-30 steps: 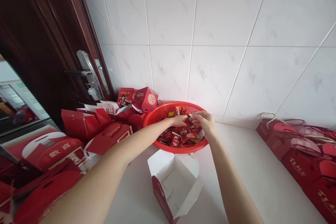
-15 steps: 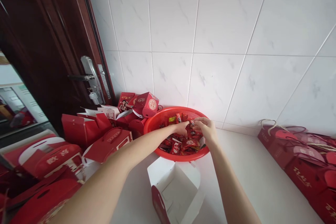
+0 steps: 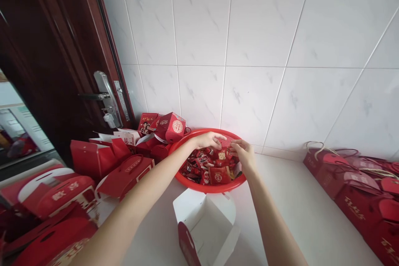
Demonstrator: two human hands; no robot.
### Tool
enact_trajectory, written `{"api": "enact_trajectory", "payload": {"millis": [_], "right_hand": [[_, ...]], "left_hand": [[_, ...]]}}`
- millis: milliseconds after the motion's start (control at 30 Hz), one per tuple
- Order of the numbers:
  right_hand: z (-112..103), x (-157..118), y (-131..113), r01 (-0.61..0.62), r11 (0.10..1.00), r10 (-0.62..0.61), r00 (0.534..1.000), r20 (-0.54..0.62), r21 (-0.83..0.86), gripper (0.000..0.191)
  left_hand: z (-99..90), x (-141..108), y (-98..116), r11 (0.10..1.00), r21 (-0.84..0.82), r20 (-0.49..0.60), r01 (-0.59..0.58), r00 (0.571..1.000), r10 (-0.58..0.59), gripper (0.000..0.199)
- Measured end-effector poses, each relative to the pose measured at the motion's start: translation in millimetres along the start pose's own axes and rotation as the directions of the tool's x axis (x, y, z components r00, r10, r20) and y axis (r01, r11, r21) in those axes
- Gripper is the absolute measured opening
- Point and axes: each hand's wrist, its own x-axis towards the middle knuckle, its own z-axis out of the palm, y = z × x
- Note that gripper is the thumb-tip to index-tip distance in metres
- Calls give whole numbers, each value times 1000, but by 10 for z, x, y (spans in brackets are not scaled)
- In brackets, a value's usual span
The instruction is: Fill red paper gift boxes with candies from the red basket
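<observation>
A red plastic basket [image 3: 212, 189] holds many small wrapped packets, mostly red. My left hand [image 3: 209, 140] hovers over its back left part, fingers apart and nothing visible in them. At the basket's right side, my right hand [image 3: 243, 153] has its fingers bent close together beside a red packet [image 3: 222, 156]; whether it grips anything is hidden. In front of the basket stands an open box [image 3: 207, 226], white inside with a dark red outer flap, and no contents show in it.
Red gift boxes [image 3: 124, 174] crowd the left side, up to the dark door [image 3: 56, 41]. More red boxes with rope handles [image 3: 346, 199] stand in a row at the right. A tiled wall [image 3: 255, 104] rises behind the basket.
My left hand has risen out of the packets toward the back left, and its fingers have spread. Packets in the basket lie differently. The view has shifted slightly.
</observation>
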Motion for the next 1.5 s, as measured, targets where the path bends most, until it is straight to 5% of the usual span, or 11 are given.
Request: {"api": "enact_trajectory", "payload": {"millis": [133,300,400,567,767,867,1167,1367,1500], "right_hand": [[-4,-26,-15,-21,999,23,998,57,-33,30],[-7,-85,-79,-90,996,94,959,266,-28,30],[-15,-69,-86,-76,996,69,983,168,37,25],[-53,-38,-76,5,988,-5,1000,-3,154,26],[-70,-41,-88,-4,985,15,998,-64,170,25],[-66,-39,-91,-15,989,25,998,-65,150,27],[-42,-40,-95,-33,986,47,995,-83,163,24],[-39,-51,-105,-33,986,46,996,-77,161,23],[-33,-60,-118,-50,978,73,992,-105,202,22]], "left_hand": [[14,-78,76,979,-182,-62,-88,995,78,48],[187,14,143,958,-175,-183,-229,963,197,41],[253,98,160,962,-96,-251,-257,941,226,37],[287,171,73,901,422,-201,-102,958,202,28],[415,129,-37,771,625,2,-122,988,155,20],[441,117,-29,631,776,-41,-20,996,82,31],[297,53,-21,543,806,-250,237,967,-52,20],[422,118,-57,484,840,-253,244,966,-46,37],[451,136,-108,455,863,-254,219,967,17,30]]}}
